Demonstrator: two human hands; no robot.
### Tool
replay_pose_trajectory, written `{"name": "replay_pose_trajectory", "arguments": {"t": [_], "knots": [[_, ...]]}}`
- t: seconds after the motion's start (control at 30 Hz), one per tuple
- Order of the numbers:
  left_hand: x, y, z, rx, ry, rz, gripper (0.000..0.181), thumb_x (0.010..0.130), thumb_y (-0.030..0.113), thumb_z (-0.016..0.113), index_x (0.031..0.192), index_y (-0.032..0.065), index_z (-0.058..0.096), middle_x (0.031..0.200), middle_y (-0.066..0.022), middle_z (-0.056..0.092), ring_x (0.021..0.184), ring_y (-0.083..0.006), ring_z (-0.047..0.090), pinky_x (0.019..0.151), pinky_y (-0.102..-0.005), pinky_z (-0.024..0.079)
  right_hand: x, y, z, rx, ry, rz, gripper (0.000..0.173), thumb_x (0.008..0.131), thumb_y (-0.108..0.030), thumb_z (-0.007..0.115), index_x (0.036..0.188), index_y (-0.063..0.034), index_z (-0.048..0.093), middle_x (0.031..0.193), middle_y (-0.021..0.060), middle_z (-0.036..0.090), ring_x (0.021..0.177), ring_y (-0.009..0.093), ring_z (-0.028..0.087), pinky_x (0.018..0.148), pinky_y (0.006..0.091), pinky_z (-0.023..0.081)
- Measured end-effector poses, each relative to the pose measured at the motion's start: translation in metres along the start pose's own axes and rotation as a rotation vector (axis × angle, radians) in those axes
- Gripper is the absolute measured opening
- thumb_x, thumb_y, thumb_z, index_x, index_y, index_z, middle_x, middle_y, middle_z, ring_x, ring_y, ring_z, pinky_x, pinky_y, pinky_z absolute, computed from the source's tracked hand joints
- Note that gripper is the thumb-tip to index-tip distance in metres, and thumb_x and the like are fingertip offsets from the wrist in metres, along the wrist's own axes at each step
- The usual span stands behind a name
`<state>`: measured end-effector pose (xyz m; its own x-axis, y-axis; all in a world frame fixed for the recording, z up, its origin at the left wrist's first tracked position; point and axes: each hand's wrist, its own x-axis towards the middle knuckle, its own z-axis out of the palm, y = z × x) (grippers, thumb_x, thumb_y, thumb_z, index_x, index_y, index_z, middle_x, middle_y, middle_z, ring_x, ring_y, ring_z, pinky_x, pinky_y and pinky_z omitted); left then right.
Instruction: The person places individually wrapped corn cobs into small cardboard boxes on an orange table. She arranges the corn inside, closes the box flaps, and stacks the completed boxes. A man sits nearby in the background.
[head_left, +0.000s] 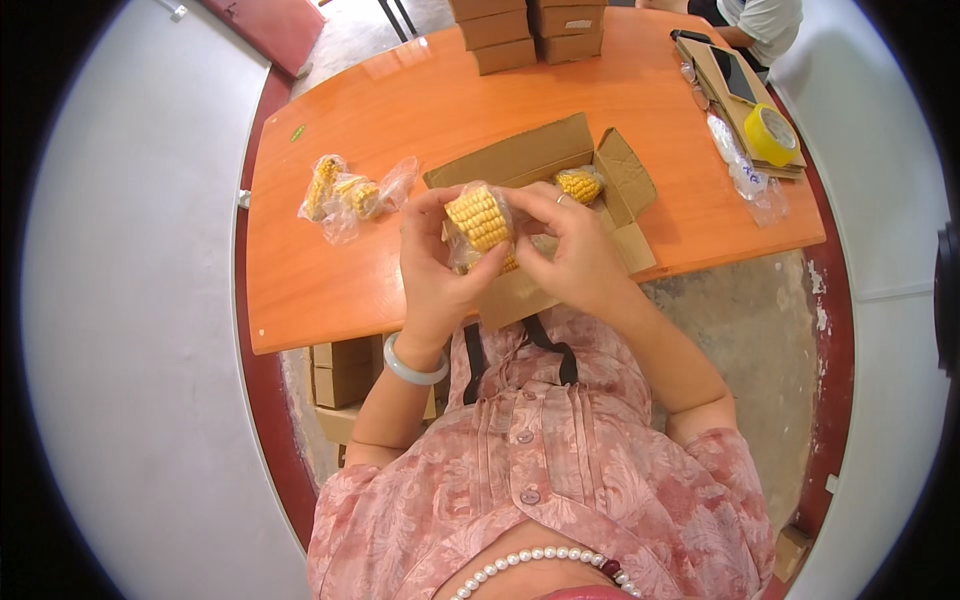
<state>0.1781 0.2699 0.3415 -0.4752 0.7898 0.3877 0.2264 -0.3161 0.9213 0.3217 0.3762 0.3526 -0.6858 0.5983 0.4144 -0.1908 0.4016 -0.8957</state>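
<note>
Between my two hands is a short piece of corn on the cob (478, 219) in clear plastic wrap. My left hand (444, 255) grips it from the left, thumb across its lower edge. The fingertips of my right hand (574, 244) pinch the wrap at its right side. Below and behind them stands a cardboard box (517, 155) with its flaps up. Another wrapped corn piece (579, 184) lies in the box's right end. More yellow kernels (508, 263) show under my left thumb, partly hidden by my hands.
Wrapped corn pieces (345, 193) lie on the orange table (360, 112) to the left. Stacked cardboard boxes (499, 37) stand at the far edge. At right are yellow tape (771, 135), a phone (733, 75), flat cardboard (697, 54) and plastic bags (739, 161). A person (761, 30) sits beyond.
</note>
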Motion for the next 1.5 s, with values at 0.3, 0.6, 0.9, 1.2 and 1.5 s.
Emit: {"name": "replay_pose_trajectory", "arguments": {"t": [0.3, 0.6, 0.9, 1.2, 1.5], "knots": [[0.0, -0.012, 0.005, 0.363, -0.055, 0.101, 0.064, 0.076, -0.003, 0.082, 0.132, 0.0019, 0.052, 0.13, -0.0111, 0.058, 0.11, -0.0219, 0.063, 0.089, -0.0334, 0.057, -0.003, 0.006, -0.006, -0.052, -0.001, 0.032, 0.044, 0.087, -0.019, 0.079, 0.123, 0.0036, 0.068, 0.102, 0.0168, 0.071, 0.088, 0.026, 0.073, 0.08, 0.0338, 0.059], [-0.008, -0.008, -0.02, 0.719, -0.142, 0.216, 0.032, 0.083, 0.005, 0.078, 0.115, 0.0052, 0.072, 0.115, -0.0097, 0.068, 0.106, -0.0278, 0.059, 0.086, -0.0371, 0.052, 0.001, 0.004, -0.061, -0.464, -0.013, 0.239, 0.035, 0.087, -0.03, 0.08, 0.105, -0.0005, 0.076, 0.089, 0.0149, 0.069, 0.074, 0.027, 0.071, 0.069, 0.0363, 0.056], [-0.034, -0.007, -0.017, 0.907, -0.278, 0.231, 0.035, 0.085, 0.019, 0.077, 0.118, 0.008, 0.073, 0.12, -0.0095, 0.067, 0.117, -0.0352, 0.056, 0.1, -0.0468, 0.045, 0.009, 0.021, -0.043, -0.856, -0.307, 0.306, 0.045, 0.083, -0.043, 0.077, 0.082, 0.0009, 0.069, 0.075, 0.0188, 0.067, 0.071, 0.036, 0.066, 0.064, 0.0443, 0.049], [-0.035, -0.017, -0.016, 0.928, -0.376, 0.221, 0.037, 0.09, 0.031, 0.072, 0.121, 0.0108, 0.073, 0.13, -0.0076, 0.067, 0.121, -0.032, 0.057, 0.105, -0.0472, 0.037, 0.012, 0.04, -0.018, -0.863, -0.269, 0.262, 0.042, 0.081, -0.037, 0.081, 0.089, 0.0012, 0.065, 0.08, 0.0198, 0.068, 0.078, 0.038, 0.068, 0.07, 0.0464, 0.052], [-0.033, -0.016, -0.022, 0.87, -0.379, 0.182, 0.035, 0.089, 0.026, 0.074, 0.12, 0.0097, 0.072, 0.126, -0.0086, 0.067, 0.118, -0.0318, 0.058, 0.104, -0.0458, 0.038, 0.012, 0.024, -0.026, -0.71, -0.408, 0.365, 0.041, 0.087, -0.034, 0.077, 0.101, 0.0013, 0.062, 0.089, 0.0205, 0.07, 0.088, 0.038, 0.069, 0.078, 0.0473, 0.053]]}}
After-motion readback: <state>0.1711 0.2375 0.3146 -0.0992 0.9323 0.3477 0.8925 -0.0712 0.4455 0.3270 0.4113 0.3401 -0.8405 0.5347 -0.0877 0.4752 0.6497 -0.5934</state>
